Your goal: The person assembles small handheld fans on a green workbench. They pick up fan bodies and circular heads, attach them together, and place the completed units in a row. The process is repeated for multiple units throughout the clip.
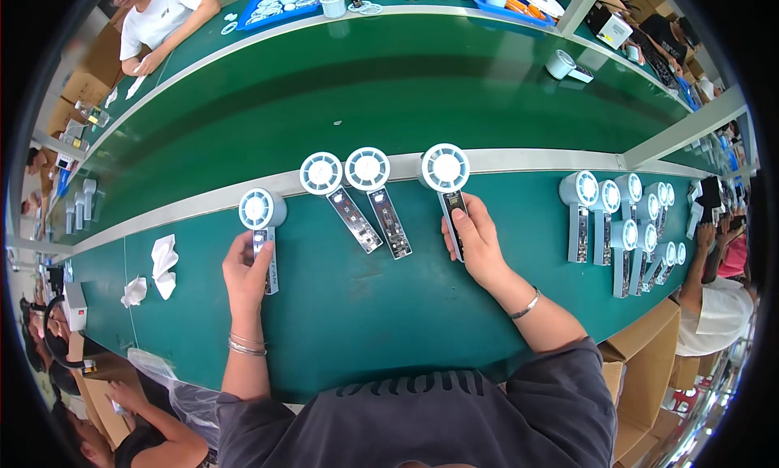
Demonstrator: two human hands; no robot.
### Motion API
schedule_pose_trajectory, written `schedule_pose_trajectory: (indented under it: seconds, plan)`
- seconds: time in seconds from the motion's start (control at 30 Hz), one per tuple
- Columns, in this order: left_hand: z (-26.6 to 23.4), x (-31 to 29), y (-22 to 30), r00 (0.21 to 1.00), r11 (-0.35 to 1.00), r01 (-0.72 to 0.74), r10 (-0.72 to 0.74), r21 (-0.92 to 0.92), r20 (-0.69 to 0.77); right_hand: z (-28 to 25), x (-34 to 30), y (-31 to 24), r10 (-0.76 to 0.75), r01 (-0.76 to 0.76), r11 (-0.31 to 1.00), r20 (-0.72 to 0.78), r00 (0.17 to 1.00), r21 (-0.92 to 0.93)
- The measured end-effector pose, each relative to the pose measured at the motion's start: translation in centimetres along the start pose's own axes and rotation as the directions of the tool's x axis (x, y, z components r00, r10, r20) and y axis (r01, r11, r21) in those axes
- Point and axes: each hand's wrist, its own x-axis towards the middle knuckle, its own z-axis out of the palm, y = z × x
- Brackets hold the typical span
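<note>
My left hand (245, 267) is closed around the handle of a light-blue handheld fan (258, 209), its round grille facing up. In my right hand (480, 245) is another handheld fan (445, 169), gripped by its dark handle with the thumb on top. Between them, two handheld fans lie close together, a left one (355, 220) and a right one (390, 224). Their heads are against the pale rail, and circuit boards show along their handles. Neither hand touches these two.
Several similar fans (579, 190) stand grouped on the green table (365, 322) at right. Crumpled white tissues (164, 265) lie at left. Beyond the rail runs a green conveyor belt (268, 103) carrying one fan (560, 64). A cardboard box (649, 379) is at lower right; co-workers sit around.
</note>
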Motion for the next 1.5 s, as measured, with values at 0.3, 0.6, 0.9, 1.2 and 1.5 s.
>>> schedule_pose_trajectory:
  seconds: [0.3,0.6,0.9,1.2,1.5]
  plan:
    - [-0.04,-0.02,0.17,1.0,1.0,-0.013,0.013,0.017,0.004,-0.04,-0.07,-0.24,0.006,-0.005,1.0,0.004,1.0,-0.015]
    - [0.02,-0.04,0.07,1.0,1.0,-0.005,0.005,0.006,0.003,-0.02,-0.14,-0.11,0.001,-0.001,1.0,0.012,1.0,0.003]
    - [0.04,-0.07,0.14,1.0,1.0,-0.007,0.007,0.021,0.001,-0.01,-0.19,-0.06,-0.011,0.011,1.0,0.015,1.0,-0.003]
    - [0.06,-0.03,-0.04,1.0,1.0,-0.012,0.012,0.02,-0.006,0.04,-0.15,-0.12,0.016,-0.016,1.0,-0.006,1.0,-0.02]
    - [0.12,-0.1,0.18,1.0,1.0,-0.006,0.006,0.025,-0.011,-0.06,-0.11,0.0,0.003,-0.003,1.0,0.005,1.0,0.017]
